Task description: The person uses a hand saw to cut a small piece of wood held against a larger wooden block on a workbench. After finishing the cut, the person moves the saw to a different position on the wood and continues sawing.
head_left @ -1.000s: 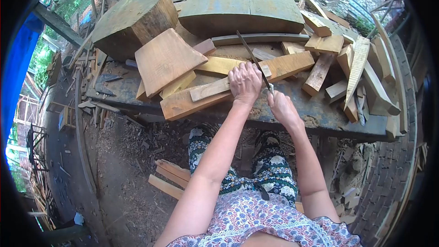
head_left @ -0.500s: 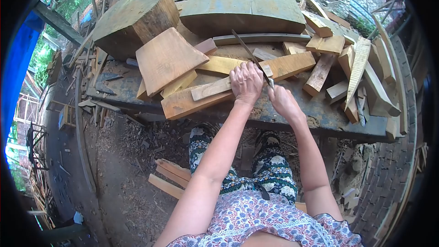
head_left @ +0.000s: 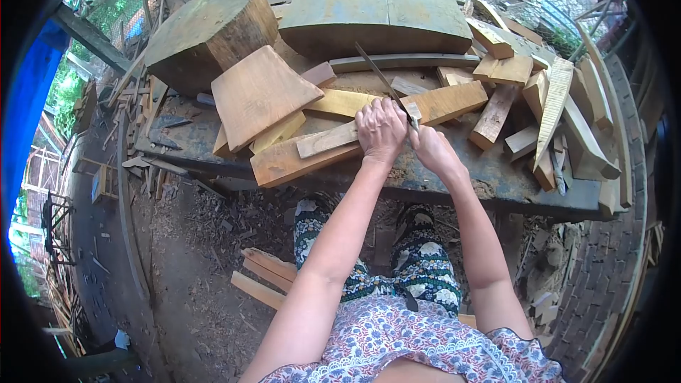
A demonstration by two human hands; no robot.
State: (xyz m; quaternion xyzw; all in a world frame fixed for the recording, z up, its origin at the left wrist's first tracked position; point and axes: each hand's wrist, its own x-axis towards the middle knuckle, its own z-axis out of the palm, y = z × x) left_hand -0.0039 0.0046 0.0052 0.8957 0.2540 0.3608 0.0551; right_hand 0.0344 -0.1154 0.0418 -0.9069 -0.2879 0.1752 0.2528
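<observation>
My left hand (head_left: 381,130) is closed over a short wooden strip (head_left: 326,140), holding it down on a longer, thicker beam (head_left: 447,103) that lies slantwise along the bench. In my right hand (head_left: 438,152) is the handle of a handsaw, mostly covered by my fingers. The narrow saw blade (head_left: 376,69) points away from me and to the left, crossing the strip close beside my left knuckles. A short end of the strip (head_left: 413,109) shows to the right of the blade. The cutting line itself is too small to make out.
The dark workbench (head_left: 454,195) bears a trapezoid board (head_left: 262,96), a big wood block (head_left: 206,35) and a long curved block (head_left: 376,18). Several offcuts (head_left: 496,113) crowd the right side. Planks (head_left: 266,276) lie on the ground near my legs.
My right hand has moved slightly forward and to the left, pushing the saw blade farther away from me. My left hand stays on the wooden strip.
</observation>
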